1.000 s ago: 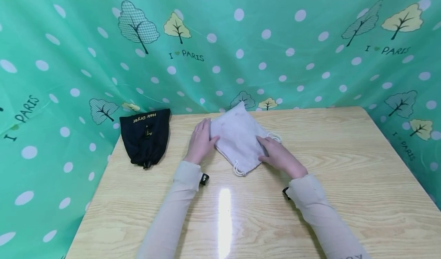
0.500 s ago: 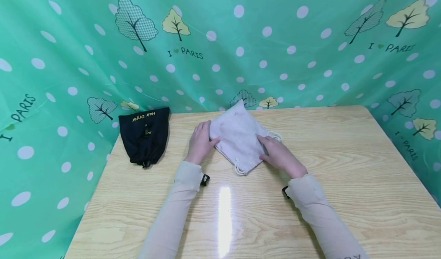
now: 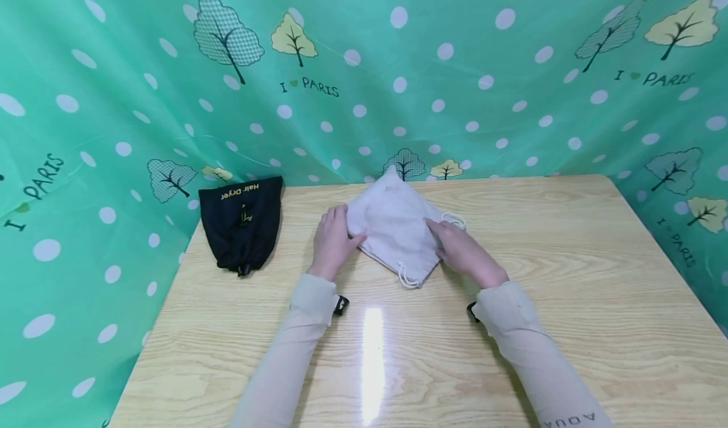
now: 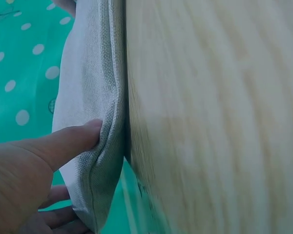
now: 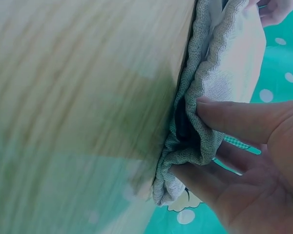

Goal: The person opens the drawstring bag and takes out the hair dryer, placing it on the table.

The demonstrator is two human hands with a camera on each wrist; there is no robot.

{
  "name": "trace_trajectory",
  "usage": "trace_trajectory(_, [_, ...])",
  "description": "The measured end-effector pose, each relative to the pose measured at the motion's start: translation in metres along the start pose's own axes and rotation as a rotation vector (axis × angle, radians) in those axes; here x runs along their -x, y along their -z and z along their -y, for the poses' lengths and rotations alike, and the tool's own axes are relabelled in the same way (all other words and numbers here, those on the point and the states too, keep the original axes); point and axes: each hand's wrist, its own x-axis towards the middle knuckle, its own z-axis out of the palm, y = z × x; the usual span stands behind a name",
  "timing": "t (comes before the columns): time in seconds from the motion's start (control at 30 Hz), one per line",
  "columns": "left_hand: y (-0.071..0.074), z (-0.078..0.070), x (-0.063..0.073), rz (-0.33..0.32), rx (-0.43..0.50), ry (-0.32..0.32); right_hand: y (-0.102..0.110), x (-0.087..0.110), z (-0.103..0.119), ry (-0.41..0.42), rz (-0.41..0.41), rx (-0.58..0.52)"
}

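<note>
Pinching grey pouch (image 3: 392,226) mid-frame in narrow grip of left hand (image 3: 333,241) and right hand (image 3: 466,251); probably arranging it, next likely needing gentle opening

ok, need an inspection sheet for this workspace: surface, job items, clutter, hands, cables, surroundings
Surface: wood-grain table, glare streak at front centre.
Job items: pale bag toward the back edge, white cords at two corners; contents can't be told.
Clutter: black bag at back left, marked "Hair Dryer".
Hands: left hand pinches the pale bag's left side; right hand pinches its gathered edge.
Cables: nothing seen.
Surroundings: green dotted curtain behind and at both sides.
</note>
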Motion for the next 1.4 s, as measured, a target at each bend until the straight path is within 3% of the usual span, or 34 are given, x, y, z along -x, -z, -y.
trace_trajectory(0.4, [-0.001,-0.005,0.011,-0.036,-0.066,0.028,0.004,-0.006,-0.007,0.017,-0.002,-0.048])
trace_trajectory(0.6, [0.001,-0.008,0.015,-0.037,-0.089,0.009,0.005,-0.003,-0.008,0.017,-0.011,-0.016])
trace_trajectory(1.0, [0.005,-0.007,-0.002,0.018,0.045,-0.065,-0.003,0.002,-0.007,0.011,-0.096,0.059])
trace_trajectory(1.4, [0.000,-0.012,0.005,-0.029,0.037,-0.001,-0.002,-0.003,-0.010,0.000,-0.127,-0.038])
